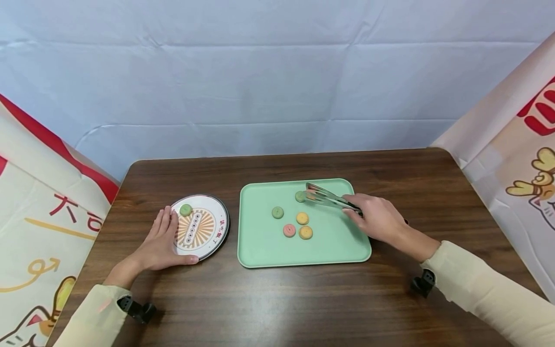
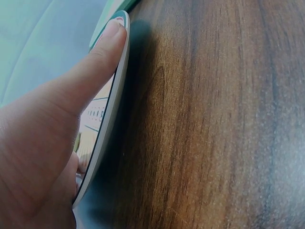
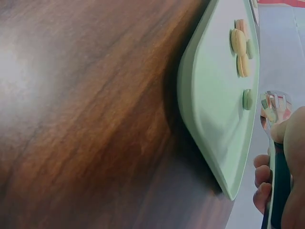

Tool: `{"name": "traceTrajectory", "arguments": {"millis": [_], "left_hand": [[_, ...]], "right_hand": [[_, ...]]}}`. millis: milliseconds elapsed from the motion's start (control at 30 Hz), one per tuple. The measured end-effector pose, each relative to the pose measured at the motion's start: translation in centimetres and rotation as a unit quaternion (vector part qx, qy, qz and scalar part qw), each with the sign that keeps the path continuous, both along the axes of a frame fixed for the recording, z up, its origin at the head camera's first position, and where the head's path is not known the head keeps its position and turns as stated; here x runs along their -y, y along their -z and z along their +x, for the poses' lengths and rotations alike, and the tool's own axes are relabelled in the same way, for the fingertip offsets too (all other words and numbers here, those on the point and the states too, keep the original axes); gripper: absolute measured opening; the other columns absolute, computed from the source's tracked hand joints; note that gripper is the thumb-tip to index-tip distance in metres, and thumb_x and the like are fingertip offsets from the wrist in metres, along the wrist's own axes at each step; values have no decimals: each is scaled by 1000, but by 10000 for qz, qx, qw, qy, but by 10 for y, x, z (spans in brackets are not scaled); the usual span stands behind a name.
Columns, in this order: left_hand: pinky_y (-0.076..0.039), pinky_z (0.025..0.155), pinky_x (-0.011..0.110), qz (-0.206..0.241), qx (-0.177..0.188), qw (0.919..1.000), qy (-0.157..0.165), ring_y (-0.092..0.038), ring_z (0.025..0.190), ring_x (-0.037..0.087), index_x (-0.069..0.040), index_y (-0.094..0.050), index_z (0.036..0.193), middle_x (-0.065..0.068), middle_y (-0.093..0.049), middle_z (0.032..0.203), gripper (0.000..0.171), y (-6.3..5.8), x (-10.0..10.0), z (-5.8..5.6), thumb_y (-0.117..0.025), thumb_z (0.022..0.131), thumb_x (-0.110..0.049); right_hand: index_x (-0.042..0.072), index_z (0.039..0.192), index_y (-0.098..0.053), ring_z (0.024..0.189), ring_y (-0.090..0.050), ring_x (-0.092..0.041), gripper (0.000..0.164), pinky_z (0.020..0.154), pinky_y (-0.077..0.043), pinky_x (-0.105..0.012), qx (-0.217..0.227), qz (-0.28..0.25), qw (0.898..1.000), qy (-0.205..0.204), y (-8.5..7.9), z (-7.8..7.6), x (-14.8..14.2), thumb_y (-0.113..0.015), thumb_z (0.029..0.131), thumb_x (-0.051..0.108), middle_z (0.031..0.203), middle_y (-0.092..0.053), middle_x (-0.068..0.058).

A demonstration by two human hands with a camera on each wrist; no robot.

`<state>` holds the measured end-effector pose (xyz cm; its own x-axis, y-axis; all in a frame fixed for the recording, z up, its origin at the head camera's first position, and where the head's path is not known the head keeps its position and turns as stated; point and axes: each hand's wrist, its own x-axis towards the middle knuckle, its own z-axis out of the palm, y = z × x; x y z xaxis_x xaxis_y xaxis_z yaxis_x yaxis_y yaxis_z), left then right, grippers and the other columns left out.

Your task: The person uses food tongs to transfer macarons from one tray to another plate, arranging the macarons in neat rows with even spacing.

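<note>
My left hand [image 1: 162, 241] rests on the rim of a round white plate [image 1: 212, 241], its thumb and fingers straight. A green macaron [image 1: 186, 209] lies on that plate near the fingertips. My right hand [image 1: 378, 217] grips metal tongs [image 1: 331, 198] by dark handles, over the right part of a mint green tray [image 1: 260, 250]. Something pinkish, apparently a macaron, shows between the tong tips; whether it is clamped I cannot tell. Right beside the tips is a green macaron [image 1: 300, 196]. Another green one [image 1: 277, 212], a pink one [image 1: 289, 230] and two yellow macarons [image 1: 302, 218] lie on the tray.
The brown wooden table [image 1: 277, 308] carries the plate at left and the tray at centre. A pale cloth [image 1: 260, 86] hangs behind the far edge. Printed sheets [image 1: 47, 241] stand at both sides. Each wrist wears a small black camera [image 1: 136, 309].
</note>
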<state>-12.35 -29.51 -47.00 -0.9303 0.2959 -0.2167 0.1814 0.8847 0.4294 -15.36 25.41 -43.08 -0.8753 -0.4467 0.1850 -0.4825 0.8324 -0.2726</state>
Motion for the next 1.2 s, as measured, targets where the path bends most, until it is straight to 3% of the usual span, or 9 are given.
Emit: {"name": "traceTrajectory", "arguments": {"millis": [300, 467, 833, 1067, 1200], "left_hand": [[-10, 116, 69, 1, 20, 10000, 12, 11, 151, 50, 18, -4, 154, 34, 13, 164, 143, -12, -6, 3, -83, 69, -66], [-11, 117, 69, -58, 30, 10000, -2, 12, 151, 49, 19, -4, 154, 35, 12, 163, 143, -13, -7, 2, -84, 69, -64], [-9, 119, 66, -47, 111, 9999, 1, 13, 152, 48, 17, -2, 155, 33, 14, 164, 143, -10, -6, 2, -82, 70, -67], [-12, 117, 68, -169, 119, 9998, 27, 11, 151, 49, 18, -3, 154, 34, 13, 163, 142, -13, -8, 2, -82, 70, -65], [-12, 117, 68, -127, 109, 9999, 17, 11, 151, 49, 18, -4, 154, 34, 13, 164, 142, -13, -8, 2, -83, 70, -65]], "right_hand": [[3, 131, -68, 85, -72, -29, 37, 56, -53, -39, 27, 34, 9999, -144, -2, -4, 9, -70, 98, 21, 120, -71, -18], [4, 131, -68, 90, -73, -30, 37, 59, -54, -40, -20, 36, 9997, -228, -2, -5, 14, -70, 98, 22, 121, -71, -18], [4, 128, -70, 80, -72, -25, 37, 57, -54, -38, -172, 97, 9989, -423, -2, -8, 25, -71, 97, 23, 116, -73, -15], [5, 129, -69, 86, -73, -26, 37, 64, -58, -42, -113, 138, 9987, -472, -4, -10, 31, -70, 98, 24, 119, -72, -15], [5, 130, -69, 81, -73, -24, 38, 63, -57, -40, -92, 168, 9985, -515, -7, -10, 35, -70, 98, 25, 119, -72, -15]]}}
